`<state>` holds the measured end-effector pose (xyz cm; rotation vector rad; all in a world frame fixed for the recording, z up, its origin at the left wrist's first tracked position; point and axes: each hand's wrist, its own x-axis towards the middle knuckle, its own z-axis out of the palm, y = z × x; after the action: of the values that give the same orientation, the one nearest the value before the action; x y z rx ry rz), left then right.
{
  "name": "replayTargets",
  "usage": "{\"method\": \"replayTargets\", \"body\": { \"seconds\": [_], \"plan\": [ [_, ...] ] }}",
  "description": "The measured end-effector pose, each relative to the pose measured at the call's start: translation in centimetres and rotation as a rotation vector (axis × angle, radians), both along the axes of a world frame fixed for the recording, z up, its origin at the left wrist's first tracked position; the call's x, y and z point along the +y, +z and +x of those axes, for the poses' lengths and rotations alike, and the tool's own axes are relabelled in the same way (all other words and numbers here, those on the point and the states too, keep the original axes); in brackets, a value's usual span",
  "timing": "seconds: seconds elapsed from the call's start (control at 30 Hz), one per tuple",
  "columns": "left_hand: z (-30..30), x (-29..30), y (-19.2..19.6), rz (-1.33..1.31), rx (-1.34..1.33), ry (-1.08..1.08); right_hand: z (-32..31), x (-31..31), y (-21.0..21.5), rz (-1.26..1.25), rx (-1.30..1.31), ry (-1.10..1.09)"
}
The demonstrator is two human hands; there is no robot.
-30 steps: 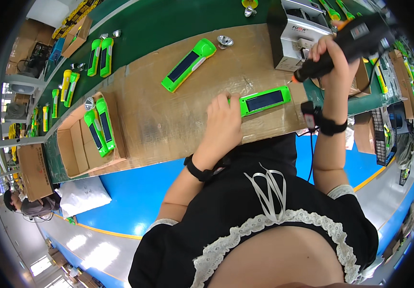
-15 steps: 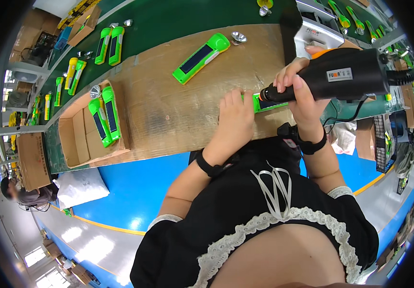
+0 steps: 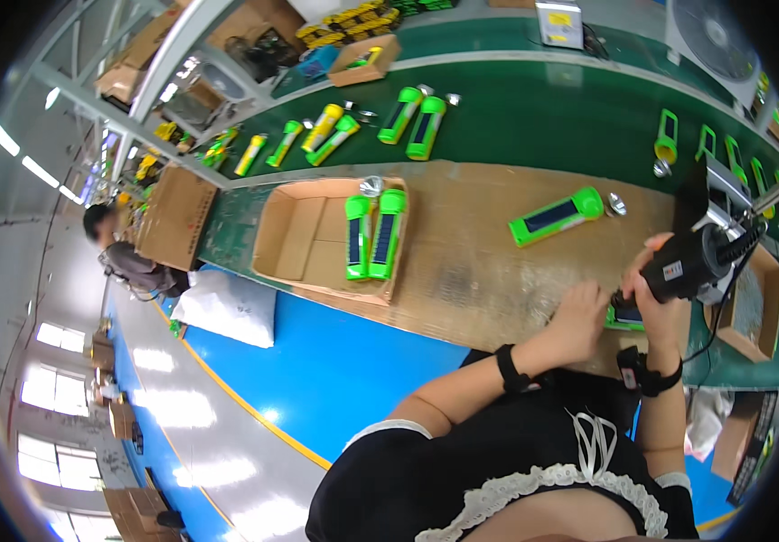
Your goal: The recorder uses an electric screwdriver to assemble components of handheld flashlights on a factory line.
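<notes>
My right hand (image 3: pixel 655 303) is wrapped round a black electric screwdriver (image 3: pixel 689 262), its tip pointing down and left. Beneath that tip lies a green flashlight (image 3: pixel 625 315) with a dark solar panel, partly covered by my hands. My left hand (image 3: pixel 577 323) grips the flashlight's left end, hiding it. On the cardboard sheet (image 3: pixel 471 262), farther off, lies another green flashlight (image 3: pixel 556 217), with a loose silver reflector (image 3: pixel 617 205) beside its head.
Left of my hands, an open cardboard box (image 3: pixel 304 203) holds two green flashlights and a reflector. Several flashlights line the green bench (image 3: pixel 525 122). A silver machine (image 3: pixel 726 194) and a carton (image 3: pixel 755 303) stand at right. A person (image 3: pixel 136 262) is at far left.
The view has swung left, so my hands and the bench things appear farther right. My left hand stays at the flashlight and the screwdriver stays in my right hand.
</notes>
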<state>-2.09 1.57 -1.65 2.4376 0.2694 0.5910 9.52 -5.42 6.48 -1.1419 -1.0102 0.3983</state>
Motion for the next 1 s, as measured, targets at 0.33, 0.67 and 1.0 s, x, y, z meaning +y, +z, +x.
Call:
{"method": "replayTargets", "body": {
  "seconds": [0.33, 0.67, 1.0],
  "plan": [
    [0.2, 0.7, -0.1, 0.094, 0.012, 0.006, 0.5, 1.1, -0.4, 0.053, 0.106, 0.017],
    [-0.1, 3.4, 5.9, 0.103, 0.042, 0.137, 4.4, -9.1, 2.7, 0.525, -0.017, -0.152],
    [16.4, 15.6, 5.5, 0.165, 0.187, 0.601, 4.0, -10.3, 0.2, 0.392, 0.003, -0.410]
  ]
}}
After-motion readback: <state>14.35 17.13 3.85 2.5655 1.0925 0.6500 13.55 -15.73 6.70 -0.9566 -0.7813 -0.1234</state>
